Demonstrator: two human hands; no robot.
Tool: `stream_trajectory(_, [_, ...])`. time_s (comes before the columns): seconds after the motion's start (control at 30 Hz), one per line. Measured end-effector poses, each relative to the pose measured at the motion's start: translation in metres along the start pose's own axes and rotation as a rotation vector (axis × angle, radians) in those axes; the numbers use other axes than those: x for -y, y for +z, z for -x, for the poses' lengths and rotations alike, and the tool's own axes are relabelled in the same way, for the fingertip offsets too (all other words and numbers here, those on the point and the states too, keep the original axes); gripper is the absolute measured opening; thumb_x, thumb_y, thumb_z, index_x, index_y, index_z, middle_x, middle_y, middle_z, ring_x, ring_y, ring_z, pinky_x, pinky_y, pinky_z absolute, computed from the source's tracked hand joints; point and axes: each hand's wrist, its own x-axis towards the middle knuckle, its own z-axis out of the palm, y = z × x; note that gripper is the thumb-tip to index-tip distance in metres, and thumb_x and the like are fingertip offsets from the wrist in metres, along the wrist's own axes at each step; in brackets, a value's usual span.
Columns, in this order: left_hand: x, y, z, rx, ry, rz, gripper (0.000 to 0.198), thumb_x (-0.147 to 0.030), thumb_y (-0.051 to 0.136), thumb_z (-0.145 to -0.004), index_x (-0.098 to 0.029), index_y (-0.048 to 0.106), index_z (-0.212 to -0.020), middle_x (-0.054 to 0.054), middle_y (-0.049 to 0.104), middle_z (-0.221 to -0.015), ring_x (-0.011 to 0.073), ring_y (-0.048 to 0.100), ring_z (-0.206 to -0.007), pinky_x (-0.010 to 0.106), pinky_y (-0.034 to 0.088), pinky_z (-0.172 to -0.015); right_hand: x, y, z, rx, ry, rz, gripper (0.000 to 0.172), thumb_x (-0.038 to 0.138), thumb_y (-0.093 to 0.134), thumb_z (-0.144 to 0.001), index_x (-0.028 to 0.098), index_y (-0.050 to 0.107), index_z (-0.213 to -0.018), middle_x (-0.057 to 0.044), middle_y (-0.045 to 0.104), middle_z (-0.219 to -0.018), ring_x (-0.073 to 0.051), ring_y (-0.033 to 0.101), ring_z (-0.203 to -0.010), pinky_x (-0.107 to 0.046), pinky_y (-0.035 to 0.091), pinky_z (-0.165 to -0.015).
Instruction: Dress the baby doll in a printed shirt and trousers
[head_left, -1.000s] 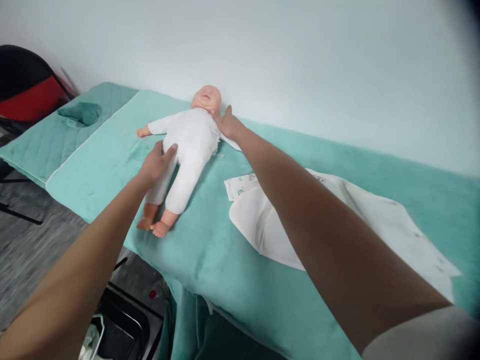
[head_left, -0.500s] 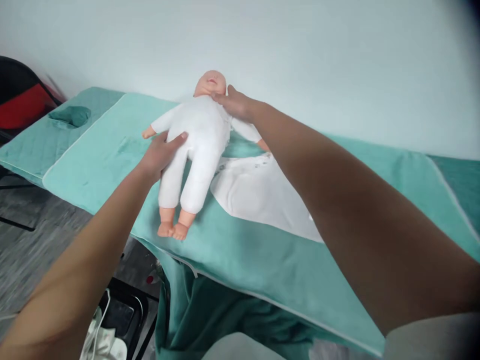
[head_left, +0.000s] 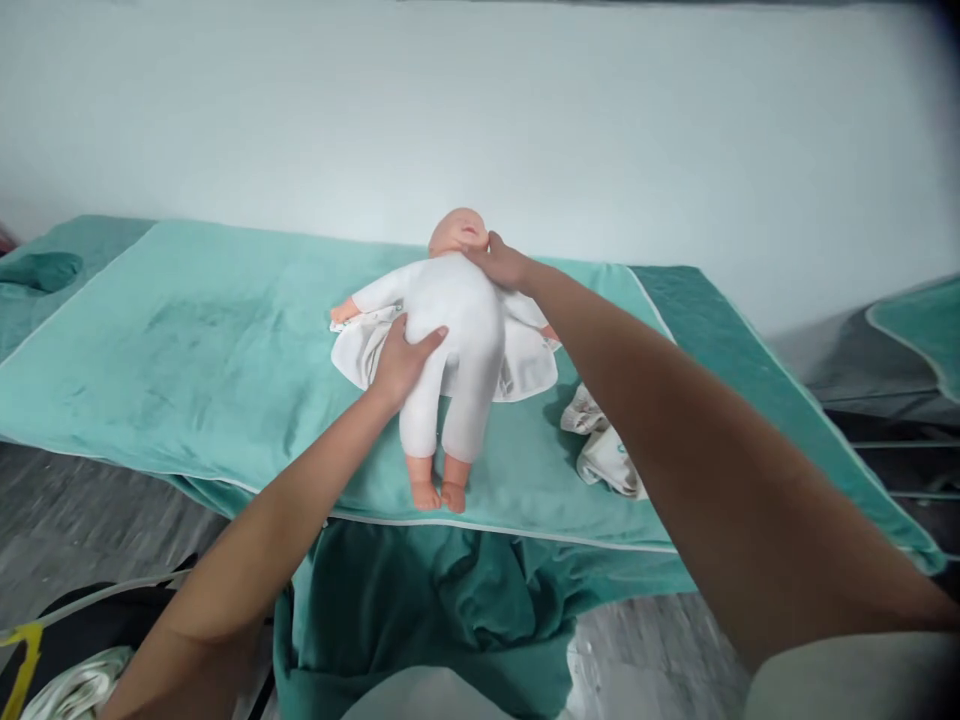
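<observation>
A baby doll (head_left: 457, 310) with a white cloth body lies on its back, head toward the wall and bare feet toward me. My left hand (head_left: 403, 365) grips its hip, thumb on top and fingers mostly hidden at the side or beneath. At the neck and shoulder, my right hand (head_left: 504, 265) holds the doll, thumb up beside the head; some fingers are hidden. Beneath the doll, a white baby garment (head_left: 531, 365) is spread, showing on both sides. Whether the doll's back rests fully on it is hidden.
A green cover (head_left: 225, 330) drapes the long bed against the wall. Crumpled printed cloth (head_left: 609, 462) lies right of the doll, partly behind my forearm. At lower left are a black chair-like object and a bundle of whitish cloth (head_left: 82, 685).
Both hands have carried the doll to the right, from beside the white garment to over it. The view has turned right, bringing the crumpled cloth into sight.
</observation>
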Motion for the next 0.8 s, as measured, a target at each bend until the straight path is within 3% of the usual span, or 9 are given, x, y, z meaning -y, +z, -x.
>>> stream_trajectory(0.13, [0.015,0.012,0.002,0.011,-0.046,-0.021,0.066,-0.052,0.08,-0.085,-0.02,0.059,-0.139,0.012,0.067,-0.146,0.0322,0.063,-0.135,0.048,0.048,-0.119,-0.024,0.007,0.005,0.05,-0.036,-0.015,0.083,0.062,0.06,-0.1,0.011,0.032,-0.158,-0.022,0.044,-0.163,-0.033,0.054,-0.145,-0.051,0.044,-0.124])
stream_trajectory(0.23, [0.024,0.008,0.0,0.02,-0.047,-0.021,0.064,-0.056,0.075,-0.089,-0.019,0.06,-0.14,0.013,0.067,-0.146,0.0314,0.063,-0.135,0.046,0.046,-0.119,-0.026,0.01,0.008,0.073,-0.084,0.133,0.079,0.06,0.053,-0.104,0.009,0.031,-0.159,-0.025,0.048,-0.16,-0.034,0.057,-0.141,-0.051,0.046,-0.12])
stream_trajectory(0.33, [0.031,0.003,-0.003,-0.014,-0.058,-0.041,0.054,-0.058,0.065,-0.096,-0.022,0.065,-0.135,0.01,0.067,-0.147,0.0293,0.061,-0.137,0.045,0.042,-0.121,-0.011,0.008,0.016,0.007,-0.164,0.384,0.079,0.052,0.049,-0.108,0.001,0.025,-0.164,-0.031,0.056,-0.147,-0.04,0.056,-0.138,-0.058,0.038,-0.121])
stream_trajectory(0.4, [0.034,0.003,-0.004,-0.065,-0.076,-0.041,0.048,-0.059,0.056,-0.1,-0.02,0.071,-0.124,0.011,0.072,-0.137,0.0282,0.065,-0.129,0.043,0.046,-0.115,0.007,0.013,0.023,-0.086,-0.301,0.584,0.071,0.043,0.045,-0.111,-0.001,0.028,-0.164,-0.031,0.06,-0.14,-0.042,0.053,-0.138,-0.06,0.032,-0.121])
stream_trajectory(0.47, [0.037,0.006,-0.004,-0.12,-0.077,-0.037,0.046,-0.056,0.049,-0.103,-0.018,0.074,-0.109,0.011,0.077,-0.122,0.0264,0.068,-0.114,0.04,0.05,-0.106,0.027,0.028,0.028,-0.129,-0.439,0.721,0.062,0.034,0.043,-0.111,0.0,0.035,-0.162,-0.029,0.059,-0.141,-0.042,0.052,-0.137,-0.058,0.035,-0.117])
stream_trajectory(0.57, [0.04,0.011,-0.002,-0.206,-0.042,-0.056,0.04,-0.047,0.047,-0.105,-0.018,0.074,-0.099,0.009,0.078,-0.111,0.0229,0.068,-0.105,0.037,0.05,-0.1,0.055,0.067,0.028,0.012,-0.542,0.731,0.054,0.031,0.047,-0.108,0.004,0.045,-0.154,-0.025,0.061,-0.139,-0.04,0.055,-0.131,-0.053,0.046,-0.106])
stream_trajectory(0.67, [0.042,0.012,-0.001,-0.253,-0.046,-0.067,0.031,-0.038,0.049,-0.104,-0.02,0.075,-0.103,0.007,0.078,-0.115,0.0217,0.068,-0.111,0.035,0.05,-0.104,0.071,0.109,0.015,0.222,-0.645,0.799,0.046,0.033,0.052,-0.106,0.008,0.053,-0.145,-0.021,0.061,-0.139,-0.038,0.055,-0.131,-0.051,0.048,-0.104])
stream_trajectory(0.8, [0.048,0.006,-0.012,-0.17,-0.076,-0.097,0.029,-0.029,0.05,-0.101,-0.022,0.075,-0.111,0.006,0.077,-0.124,0.0228,0.069,-0.119,0.038,0.051,-0.111,0.075,0.142,-0.008,0.455,-0.63,0.917,0.038,0.038,0.055,-0.106,0.012,0.061,-0.134,-0.019,0.065,-0.134,-0.036,0.062,-0.121,-0.045,0.049,-0.096])
